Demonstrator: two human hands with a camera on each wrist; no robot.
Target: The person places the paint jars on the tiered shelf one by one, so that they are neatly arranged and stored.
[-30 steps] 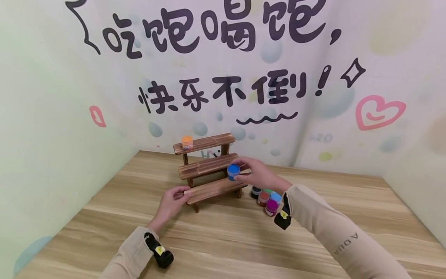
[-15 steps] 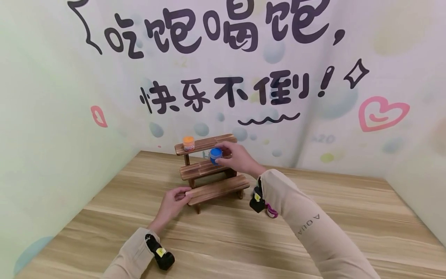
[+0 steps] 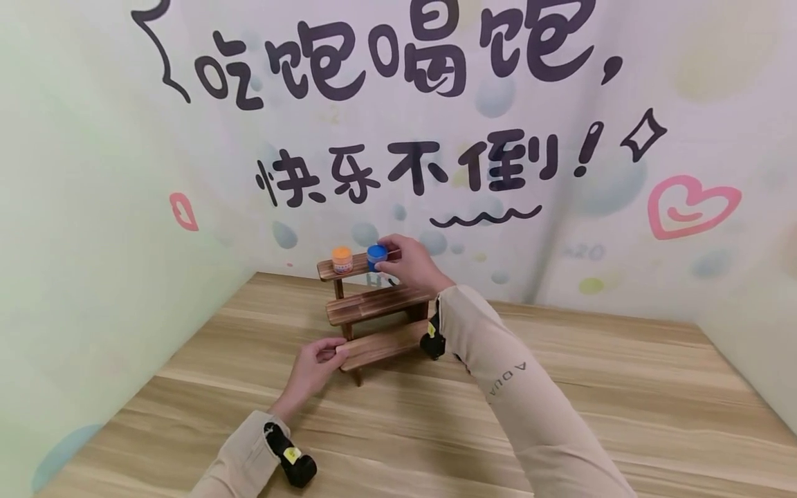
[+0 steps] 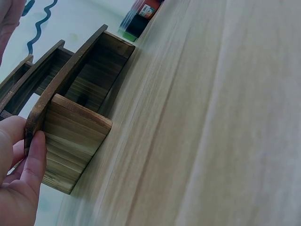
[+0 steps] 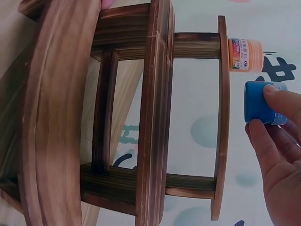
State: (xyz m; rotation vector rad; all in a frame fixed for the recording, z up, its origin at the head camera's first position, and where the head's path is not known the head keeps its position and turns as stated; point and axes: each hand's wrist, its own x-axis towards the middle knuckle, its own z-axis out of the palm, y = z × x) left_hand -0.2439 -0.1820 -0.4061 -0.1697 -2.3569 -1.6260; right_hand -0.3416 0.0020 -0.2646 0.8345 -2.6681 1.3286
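A three-step wooden stand [image 3: 380,304] rises on the table. My left hand [image 3: 317,366] pinches the left end of its lowest step between thumb and fingers, as the left wrist view also shows. My right hand [image 3: 414,263] holds a small blue paint jar [image 5: 261,102] between thumb and fingertips. In the right wrist view a gap shows between this jar's base and the top step [image 5: 223,117]. An orange paint jar [image 3: 342,259] stands on the left end of the top step, just left of the blue one.
Several more paint jars [image 4: 140,19] stand on the table beyond the stand's right end; the right sleeve [image 3: 498,346] hides them in the head view. A printed cloth backdrop [image 3: 398,173] hangs close behind the stand. The wood-grain table [image 3: 386,443] extends in front.
My right hand has carried the blue paint jar up and left, from over the lower steps to the top step beside the orange jar. The left hand keeps its hold on the stand.
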